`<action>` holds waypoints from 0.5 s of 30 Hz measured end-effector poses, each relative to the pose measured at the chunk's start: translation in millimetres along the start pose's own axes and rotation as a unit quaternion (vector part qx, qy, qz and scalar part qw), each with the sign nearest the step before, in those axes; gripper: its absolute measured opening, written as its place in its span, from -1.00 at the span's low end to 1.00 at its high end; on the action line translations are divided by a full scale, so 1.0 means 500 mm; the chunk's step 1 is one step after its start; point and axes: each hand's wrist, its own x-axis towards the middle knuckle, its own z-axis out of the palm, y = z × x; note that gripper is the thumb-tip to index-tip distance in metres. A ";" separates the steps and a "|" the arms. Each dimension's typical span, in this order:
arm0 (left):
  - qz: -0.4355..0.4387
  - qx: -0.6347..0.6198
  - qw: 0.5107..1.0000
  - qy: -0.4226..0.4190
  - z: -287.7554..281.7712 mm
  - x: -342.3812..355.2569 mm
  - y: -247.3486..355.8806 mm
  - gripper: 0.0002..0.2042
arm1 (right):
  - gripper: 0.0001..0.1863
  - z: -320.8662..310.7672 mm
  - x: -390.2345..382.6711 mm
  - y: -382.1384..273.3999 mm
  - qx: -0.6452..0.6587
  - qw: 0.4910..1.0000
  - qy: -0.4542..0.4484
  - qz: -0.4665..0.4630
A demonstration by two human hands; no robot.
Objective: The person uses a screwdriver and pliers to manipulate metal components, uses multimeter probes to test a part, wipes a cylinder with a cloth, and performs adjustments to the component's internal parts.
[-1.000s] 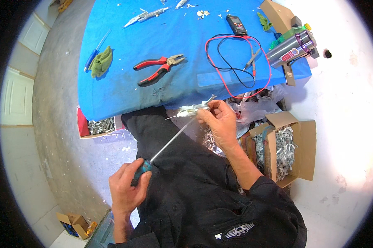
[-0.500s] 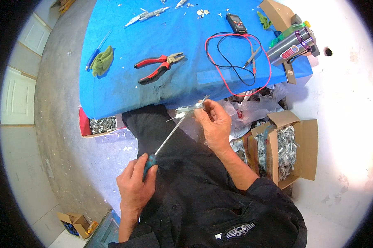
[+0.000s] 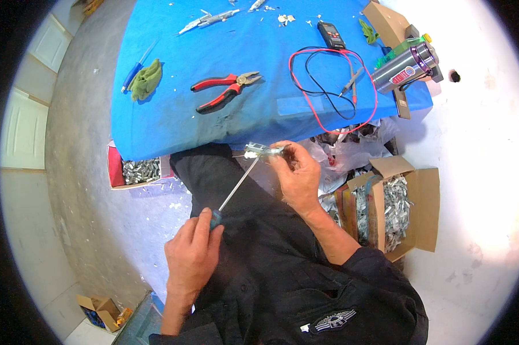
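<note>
My left hand (image 3: 191,253) is closed round the blue handle of a screwdriver (image 3: 237,186), its long metal shaft slanting up to the right. The shaft's tip reaches a small grey metal piece (image 3: 264,149) with white bits on it. Thumb and fingers of my right hand (image 3: 298,175) pinch that piece at its right end, just off the table's front edge above my lap. What exactly the piece is cannot be made out. Pliers (image 3: 228,92) with red and black handles lie spread on the blue-covered table (image 3: 173,126), beyond both hands.
On the table are a multimeter (image 3: 331,35) with red and black leads, a steel flask (image 3: 406,68), a green cloth (image 3: 146,80), another screwdriver (image 3: 137,68) and grey pieces (image 3: 210,20). Below stand a box of small metal parts (image 3: 141,172) and a carton of silvery scraps (image 3: 423,210).
The metal piece has turned in my right hand and sits slightly lower. The screwdriver's shaft has drawn back from across the piece to its lower edge.
</note>
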 end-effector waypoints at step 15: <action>-0.006 -0.121 0.992 -0.046 -0.096 0.079 -0.083 -0.66 | -0.69 -0.045 0.015 -0.024 0.024 0.993 -0.116 0.015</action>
